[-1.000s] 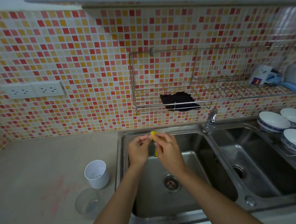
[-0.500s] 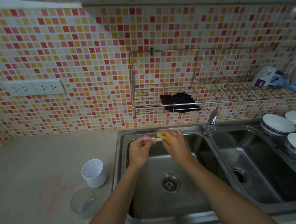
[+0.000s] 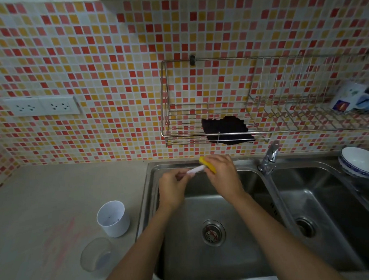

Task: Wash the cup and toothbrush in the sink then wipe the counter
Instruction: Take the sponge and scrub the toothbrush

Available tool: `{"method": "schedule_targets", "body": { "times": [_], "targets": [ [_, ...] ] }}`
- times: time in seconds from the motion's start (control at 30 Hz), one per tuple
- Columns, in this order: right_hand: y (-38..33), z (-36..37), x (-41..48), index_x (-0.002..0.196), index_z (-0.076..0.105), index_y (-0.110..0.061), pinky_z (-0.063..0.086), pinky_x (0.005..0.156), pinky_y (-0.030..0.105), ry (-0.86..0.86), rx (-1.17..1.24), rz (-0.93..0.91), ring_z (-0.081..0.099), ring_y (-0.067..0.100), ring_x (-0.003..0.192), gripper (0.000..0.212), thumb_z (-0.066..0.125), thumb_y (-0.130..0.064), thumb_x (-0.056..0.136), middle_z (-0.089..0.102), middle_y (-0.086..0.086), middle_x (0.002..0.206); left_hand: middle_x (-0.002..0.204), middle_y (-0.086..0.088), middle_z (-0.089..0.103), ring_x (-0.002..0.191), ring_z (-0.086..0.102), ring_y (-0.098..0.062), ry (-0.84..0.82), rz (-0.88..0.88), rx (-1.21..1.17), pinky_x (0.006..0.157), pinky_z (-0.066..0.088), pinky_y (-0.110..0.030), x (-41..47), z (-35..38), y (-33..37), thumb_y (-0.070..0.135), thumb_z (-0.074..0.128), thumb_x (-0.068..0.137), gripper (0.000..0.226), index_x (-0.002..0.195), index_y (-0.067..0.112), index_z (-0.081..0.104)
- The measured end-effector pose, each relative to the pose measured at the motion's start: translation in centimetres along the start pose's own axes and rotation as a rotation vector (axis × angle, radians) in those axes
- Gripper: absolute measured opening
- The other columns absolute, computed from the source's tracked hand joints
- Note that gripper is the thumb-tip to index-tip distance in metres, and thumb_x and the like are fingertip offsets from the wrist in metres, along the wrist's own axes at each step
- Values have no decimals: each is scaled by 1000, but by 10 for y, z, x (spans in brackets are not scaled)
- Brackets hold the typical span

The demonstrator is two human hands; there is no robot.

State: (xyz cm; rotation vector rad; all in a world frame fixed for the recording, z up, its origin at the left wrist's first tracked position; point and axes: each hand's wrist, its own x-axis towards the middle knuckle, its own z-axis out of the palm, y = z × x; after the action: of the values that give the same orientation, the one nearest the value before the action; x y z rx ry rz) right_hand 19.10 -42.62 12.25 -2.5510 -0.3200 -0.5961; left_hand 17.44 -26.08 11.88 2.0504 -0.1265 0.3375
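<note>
Over the back of the left sink basin (image 3: 231,261), my left hand (image 3: 174,188) grips a white toothbrush (image 3: 195,169) by one end. My right hand (image 3: 224,176) holds a yellow sponge (image 3: 207,164) against the toothbrush's other end. A white cup (image 3: 113,218) stands upright on the beige counter (image 3: 41,204) just left of the sink. A clear cup or lid (image 3: 95,255) sits in front of it. Faint pink smears mark the counter (image 3: 62,242).
A faucet (image 3: 270,158) stands between the two basins. Blue-rimmed white bowls (image 3: 362,162) sit at the right. A wire wall rack (image 3: 221,119) holds a dark cloth (image 3: 226,129) and a mug (image 3: 351,98). Power sockets (image 3: 41,106) are on the tiled wall.
Both hands moved toward the back of the basin. The white toothbrush, hidden before, now shows between them, and the sponge has shifted right along it.
</note>
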Motion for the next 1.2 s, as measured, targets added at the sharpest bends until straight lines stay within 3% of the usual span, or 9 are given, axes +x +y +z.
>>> {"method": "schedule_targets", "body": {
  "times": [0.17, 0.3, 0.43, 0.53, 0.6, 0.7, 0.9, 1.1, 1.2],
  "targets": [
    [-16, 24, -14, 127, 61, -17, 39, 98, 22, 14, 109, -116, 49, 15, 110, 42, 67, -11, 86, 62, -2, 122, 74, 5, 72, 63, 63, 8, 32, -206, -300, 66, 48, -11, 9, 3, -3, 13, 67, 89, 8, 88, 11, 75],
    [-2, 26, -9, 125, 61, -19, 35, 97, 19, 75, 114, 99, 50, 17, 111, 42, 67, -8, 85, 63, -3, 121, 80, -3, 75, 76, 69, -11, 71, -426, -481, 77, 54, -23, 8, 12, -14, 23, 70, 86, 12, 85, 13, 76],
    [-14, 34, -16, 123, 63, -16, 42, 96, 23, 16, 17, -154, 50, 16, 107, 43, 71, -10, 80, 64, -2, 119, 85, -10, 76, 84, 70, -22, 10, -451, -567, 85, 55, -33, 10, 15, -15, 20, 67, 89, 13, 82, 14, 75],
    [0, 27, -7, 117, 66, -18, 48, 87, 30, 22, -28, -52, 53, 16, 101, 40, 74, -12, 78, 67, -4, 113, 81, -7, 75, 78, 66, -15, -27, -472, -529, 85, 53, -34, 10, 18, -15, 22, 68, 88, 16, 81, 11, 76],
    [6, 22, -1, 114, 67, -19, 46, 83, 27, -45, -71, -66, 54, 17, 98, 35, 72, -14, 80, 69, -4, 110, 80, -5, 75, 76, 65, -13, -45, -430, -492, 84, 53, -34, 10, 16, -16, 22, 70, 87, 14, 81, 11, 76],
    [11, 14, 5, 113, 67, -17, 44, 82, 29, -168, -112, -189, 53, 19, 99, 32, 70, -15, 82, 69, -1, 110, 83, 1, 75, 79, 69, -10, -119, -187, -313, 81, 55, -27, 15, 8, -19, 23, 74, 82, 9, 88, 16, 75],
    [21, 0, 13, 117, 65, -20, 44, 85, 27, -267, -92, -227, 51, 16, 101, 33, 69, -20, 85, 67, -3, 112, 98, 3, 73, 83, 64, -5, -231, 185, 156, 82, 51, -15, 22, -4, -20, 14, 78, 78, 29, 107, 18, 74],
    [20, -4, 17, 119, 65, -20, 39, 87, 24, -210, -52, -183, 50, 14, 103, 33, 68, -22, 86, 67, -3, 113, 93, 4, 75, 79, 67, -2, -146, 137, 129, 78, 55, -17, 23, 1, -20, 16, 74, 82, 22, 105, 16, 74],
    [17, 3, 10, 122, 64, -19, 45, 93, 30, -51, 11, -4, 51, 16, 106, 34, 65, -19, 88, 66, -3, 117, 87, 5, 75, 77, 68, 1, -58, -8, -20, 74, 54, -12, 21, 6, -17, 15, 73, 83, 16, 99, 13, 75]
  ]
}}
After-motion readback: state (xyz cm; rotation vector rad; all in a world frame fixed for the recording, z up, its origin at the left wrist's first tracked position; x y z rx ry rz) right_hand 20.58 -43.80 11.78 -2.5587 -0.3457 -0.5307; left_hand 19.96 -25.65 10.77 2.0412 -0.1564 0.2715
